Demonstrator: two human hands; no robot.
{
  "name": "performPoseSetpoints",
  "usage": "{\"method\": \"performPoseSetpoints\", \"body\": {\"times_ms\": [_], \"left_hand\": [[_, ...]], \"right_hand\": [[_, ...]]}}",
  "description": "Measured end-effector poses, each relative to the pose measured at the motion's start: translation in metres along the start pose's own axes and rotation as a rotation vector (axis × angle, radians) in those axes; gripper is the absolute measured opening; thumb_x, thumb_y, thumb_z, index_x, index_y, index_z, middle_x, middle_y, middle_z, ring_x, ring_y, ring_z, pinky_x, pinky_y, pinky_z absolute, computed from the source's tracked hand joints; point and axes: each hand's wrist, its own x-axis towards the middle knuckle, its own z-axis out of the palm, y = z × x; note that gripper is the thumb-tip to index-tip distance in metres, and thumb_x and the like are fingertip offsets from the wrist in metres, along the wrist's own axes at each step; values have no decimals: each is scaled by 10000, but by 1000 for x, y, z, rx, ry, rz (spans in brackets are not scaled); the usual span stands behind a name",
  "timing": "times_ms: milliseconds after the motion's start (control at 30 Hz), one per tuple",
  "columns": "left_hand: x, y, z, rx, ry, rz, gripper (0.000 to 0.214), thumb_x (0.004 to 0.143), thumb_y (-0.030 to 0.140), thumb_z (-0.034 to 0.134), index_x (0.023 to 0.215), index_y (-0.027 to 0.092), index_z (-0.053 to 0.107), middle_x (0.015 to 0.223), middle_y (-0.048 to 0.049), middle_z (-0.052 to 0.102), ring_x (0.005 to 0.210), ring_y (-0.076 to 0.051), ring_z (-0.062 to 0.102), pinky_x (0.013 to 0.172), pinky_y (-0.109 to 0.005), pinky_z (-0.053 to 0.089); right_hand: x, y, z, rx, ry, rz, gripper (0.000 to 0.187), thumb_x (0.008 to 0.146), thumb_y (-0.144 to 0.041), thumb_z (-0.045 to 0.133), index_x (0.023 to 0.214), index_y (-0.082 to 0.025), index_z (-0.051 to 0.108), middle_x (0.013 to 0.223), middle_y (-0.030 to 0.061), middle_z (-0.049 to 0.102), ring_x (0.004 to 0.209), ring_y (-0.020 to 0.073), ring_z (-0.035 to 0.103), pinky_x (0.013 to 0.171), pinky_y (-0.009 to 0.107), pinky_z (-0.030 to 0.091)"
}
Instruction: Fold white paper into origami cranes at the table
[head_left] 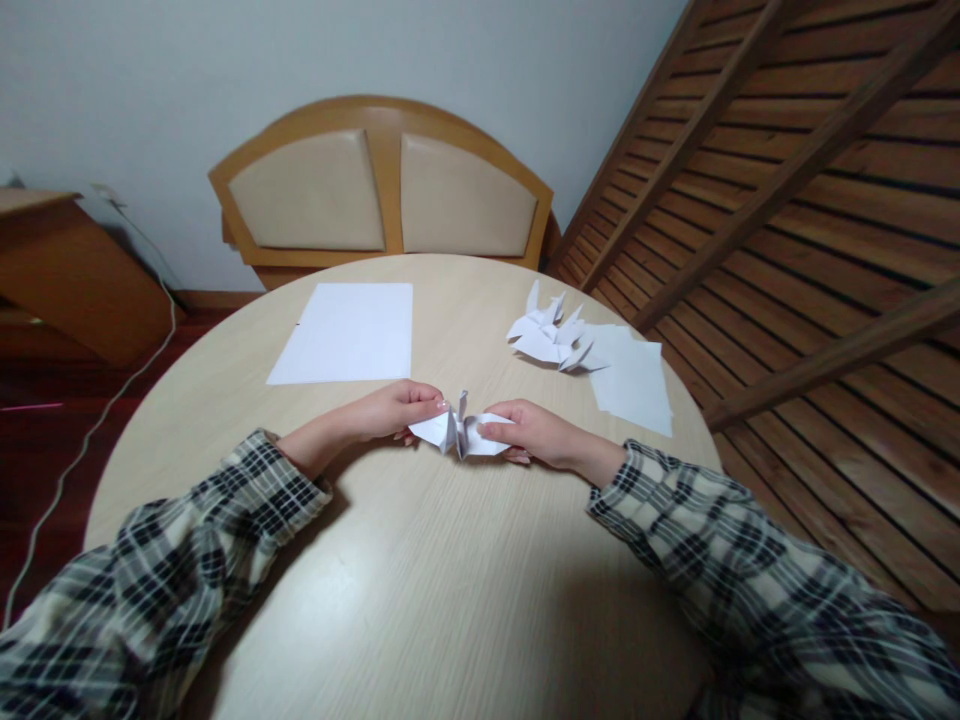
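Note:
A white origami crane (459, 434) is held just over the round table, its wings spread out to both sides. My left hand (401, 408) pinches the left wing between thumb and fingers. On the other side, my right hand (536, 432) grips the right wing, thumb on top and fingers underneath. A narrow folded point rises from the middle of the crane, between the wings. The undersides of the wings and some fingertips are hidden.
On the pale wooden table (420, 580) lies a stack of white paper (349, 335), back left. Several folded paper cranes (551, 335) sit at the back right beside loose white sheets (634, 380). A padded headboard (386, 185) stands behind; a slatted wooden panel (810, 200) borders the right.

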Motion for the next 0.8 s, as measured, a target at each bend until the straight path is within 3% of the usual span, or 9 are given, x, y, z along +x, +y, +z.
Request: {"method": "performPoseSetpoints", "body": {"times_ms": [167,467,600,800], "left_hand": [[8,-7,-1,-15,232,88,352,866,505,578,740,176,582,525,29,489,407,-78,427,382,-196,300],[12,-2,15,-15,510,206,294,881,423,550,721,177,568,506,38,466,399,-78,401,377,-215,305],[9,0,12,-21,443,170,315,875,442,573,713,172,575,511,32,465,394,-73,380,371,-212,280],[-4,8,7,-53,190,57,328,861,469,604,745,163,597,559,23,483,443,-77,398,413,-207,279]], "right_hand": [[5,1,1,131,155,-91,361,811,-506,672,772,-171,541,530,-83,422,392,42,293,344,191,180],[8,3,6,230,361,-160,358,801,-504,683,847,-171,559,633,-65,464,399,25,289,352,199,177],[5,0,2,234,276,-146,348,809,-492,679,825,-168,554,593,-75,438,387,24,273,351,193,180],[-2,-5,-6,98,30,-52,367,825,-502,659,742,-165,539,493,-78,426,374,43,317,339,186,191]]}}
